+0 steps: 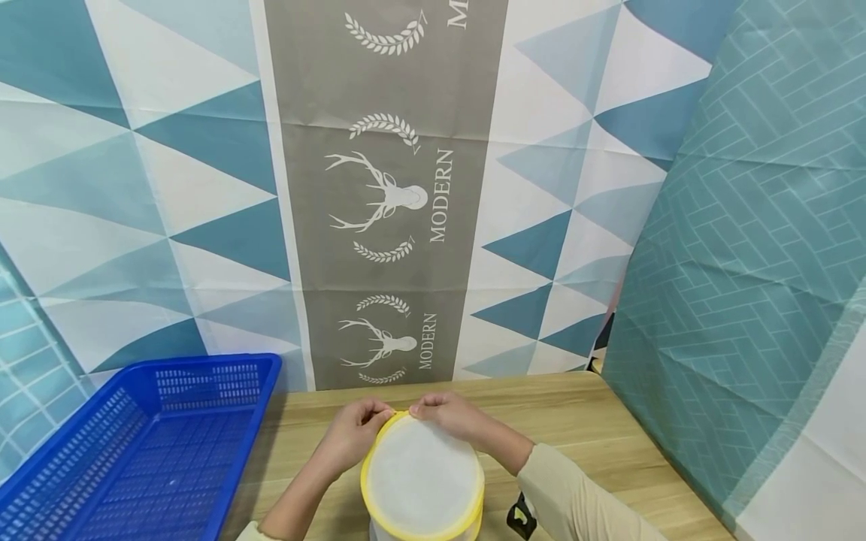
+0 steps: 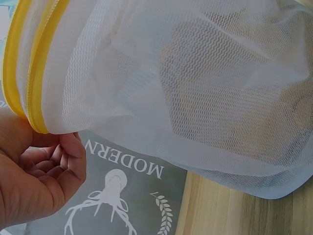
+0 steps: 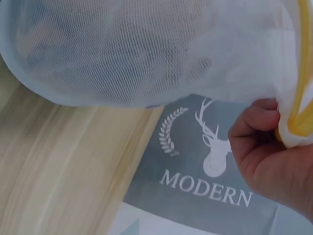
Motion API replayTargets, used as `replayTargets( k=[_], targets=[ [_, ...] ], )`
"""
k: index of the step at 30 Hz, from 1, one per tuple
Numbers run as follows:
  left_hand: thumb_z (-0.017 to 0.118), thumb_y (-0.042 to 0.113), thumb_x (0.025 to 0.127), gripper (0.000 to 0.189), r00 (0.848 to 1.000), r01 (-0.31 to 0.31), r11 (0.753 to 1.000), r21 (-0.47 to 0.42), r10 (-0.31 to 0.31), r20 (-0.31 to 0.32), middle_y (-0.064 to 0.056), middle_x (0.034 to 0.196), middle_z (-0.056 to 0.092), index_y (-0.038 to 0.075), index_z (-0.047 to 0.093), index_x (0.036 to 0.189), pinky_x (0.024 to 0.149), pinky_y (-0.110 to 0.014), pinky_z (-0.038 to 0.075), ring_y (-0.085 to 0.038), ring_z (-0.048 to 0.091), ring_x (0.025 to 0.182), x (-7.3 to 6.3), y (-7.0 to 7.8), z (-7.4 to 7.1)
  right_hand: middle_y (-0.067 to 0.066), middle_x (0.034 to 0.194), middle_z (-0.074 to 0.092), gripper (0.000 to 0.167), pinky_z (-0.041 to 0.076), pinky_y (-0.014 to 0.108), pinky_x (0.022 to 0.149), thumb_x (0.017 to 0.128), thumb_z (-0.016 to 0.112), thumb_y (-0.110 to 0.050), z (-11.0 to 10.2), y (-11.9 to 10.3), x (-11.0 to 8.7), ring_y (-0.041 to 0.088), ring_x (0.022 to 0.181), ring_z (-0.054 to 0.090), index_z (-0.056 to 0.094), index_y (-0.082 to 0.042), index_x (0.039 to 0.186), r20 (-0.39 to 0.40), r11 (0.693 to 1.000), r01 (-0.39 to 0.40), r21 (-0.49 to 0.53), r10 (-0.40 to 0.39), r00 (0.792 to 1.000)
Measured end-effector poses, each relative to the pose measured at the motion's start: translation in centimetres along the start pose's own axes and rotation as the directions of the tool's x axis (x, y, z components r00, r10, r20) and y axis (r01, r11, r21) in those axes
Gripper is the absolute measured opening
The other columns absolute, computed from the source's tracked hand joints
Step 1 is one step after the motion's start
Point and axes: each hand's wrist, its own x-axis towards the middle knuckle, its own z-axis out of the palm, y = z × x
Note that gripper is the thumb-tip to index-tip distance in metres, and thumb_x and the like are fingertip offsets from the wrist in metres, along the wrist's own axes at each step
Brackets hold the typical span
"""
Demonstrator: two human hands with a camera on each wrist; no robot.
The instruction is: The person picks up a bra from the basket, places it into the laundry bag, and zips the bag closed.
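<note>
A round white mesh laundry bag [image 1: 425, 477] with a yellow zipper trim [image 1: 367, 481] stands on the table, its pale top facing up. At the far side of the rim, my left hand [image 1: 352, 436] pinches the yellow edge between thumb and fingers. Close beside it, my right hand [image 1: 449, 415] grips the same rim. The left wrist view shows the left hand [image 2: 44, 176] under two yellow bands, its other fingers curled. In the right wrist view, the right hand [image 3: 274, 152] holds the bag's white edge by the yellow zipper. Darker shapes show dimly through the mesh; what they are I cannot tell.
A blue plastic basket [image 1: 246, 443] with slotted walls stands at the left. Right of the bag, a small black object [image 1: 521, 517] lies partly behind the sleeve. Patterned cloth [image 1: 386, 225] hangs behind the wooden table [image 1: 561, 409], with a teal one [image 1: 751, 263] at the right.
</note>
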Motion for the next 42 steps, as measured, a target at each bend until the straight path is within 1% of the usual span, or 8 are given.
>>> replayTargets(
  k=[5,8,12,18,23,30,37,42],
  targets=[
    [0.057,0.013,0.092,0.012,1.000,0.002,1.000,0.004,-0.002,0.011,-0.003,0.079,0.064,0.005,0.067,0.089,0.061,-0.025,0.045,-0.012,0.054,0.070,-0.07,0.01,0.06,0.002,0.088,0.062,0.028,0.047,0.021,0.060,0.092,0.053,-0.025,-0.56,-0.09,0.03,0.007,0.071,0.054,0.067,-0.002,0.099,0.056,0.997,0.045,-0.057,-0.042,0.998],
    [0.057,0.013,0.093,0.013,1.000,0.004,1.000,0.004,-0.004,0.021,-0.003,0.080,0.064,0.005,0.067,0.090,0.061,-0.026,0.046,-0.012,0.054,0.071,-0.06,-0.02,0.10,0.002,0.089,0.062,0.027,0.047,0.021,0.063,0.092,0.052,-0.024,-0.77,-0.14,0.20,0.008,0.074,0.054,0.067,-0.002,0.097,0.074,0.994,0.065,-0.089,-0.059,0.996],
    [0.056,0.014,0.093,0.014,0.999,0.009,1.000,-0.001,-0.009,0.035,-0.004,0.080,0.064,0.005,0.066,0.091,0.061,-0.026,0.046,-0.013,0.054,0.070,0.04,-0.02,0.12,0.001,0.085,0.062,0.027,0.048,0.022,0.063,0.092,0.052,-0.025,-0.85,-0.16,0.47,0.009,0.072,0.054,0.067,-0.003,0.095,0.086,0.994,0.059,-0.087,-0.051,0.995],
    [0.054,0.015,0.094,0.016,0.998,0.028,1.000,-0.006,-0.027,0.050,-0.004,0.079,0.062,0.004,0.066,0.093,0.060,-0.026,0.046,-0.012,0.054,0.069,0.34,-0.04,-0.03,0.001,0.098,0.066,0.028,0.052,0.024,0.063,0.093,0.054,-0.031,-0.66,-0.46,0.71,0.008,0.074,0.061,0.068,-0.010,0.104,0.138,0.997,0.037,-0.064,-0.028,0.990],
    [0.055,0.015,0.094,0.016,0.998,0.032,0.999,0.005,-0.032,0.046,-0.004,0.080,0.063,0.004,0.066,0.094,0.060,-0.025,0.047,-0.012,0.055,0.069,0.50,0.26,-0.25,0.001,0.088,0.066,0.028,0.052,0.025,0.059,0.094,0.054,-0.030,-0.54,-0.77,0.64,0.007,0.065,0.060,0.068,-0.006,0.100,0.166,0.998,0.037,-0.042,-0.029,0.986],
    [0.056,0.014,0.093,0.015,0.999,0.044,0.999,-0.006,-0.044,0.029,-0.004,0.082,0.064,0.003,0.066,0.095,0.060,-0.025,0.047,-0.012,0.056,0.070,0.40,0.57,-0.39,-0.001,0.078,0.063,0.030,0.051,0.025,0.056,0.095,0.053,-0.030,-0.43,-0.83,0.41,0.008,0.062,0.059,0.067,-0.003,0.099,0.152,1.000,0.022,-0.006,-0.021,0.988],
    [0.055,0.015,0.094,0.016,0.999,0.030,0.999,-0.013,-0.029,0.034,-0.004,0.079,0.063,0.003,0.066,0.092,0.058,-0.024,0.047,-0.012,0.055,0.067,0.32,0.60,-0.28,-0.002,0.076,0.060,0.029,0.049,0.023,0.054,0.095,0.053,-0.029,-0.35,-0.71,0.24,0.008,0.060,0.056,0.067,-0.003,0.095,0.098,0.999,0.031,-0.024,-0.028,0.995],
    [0.056,0.014,0.093,0.015,1.000,0.025,1.000,-0.010,-0.024,0.018,-0.004,0.078,0.063,0.004,0.066,0.091,0.058,-0.025,0.046,-0.013,0.054,0.066,0.26,0.58,-0.16,-0.001,0.075,0.060,0.030,0.048,0.023,0.054,0.095,0.054,-0.029,-0.29,-0.66,0.21,0.008,0.060,0.056,0.067,-0.002,0.094,0.081,0.999,0.037,-0.029,-0.034,0.996]
  ],
)
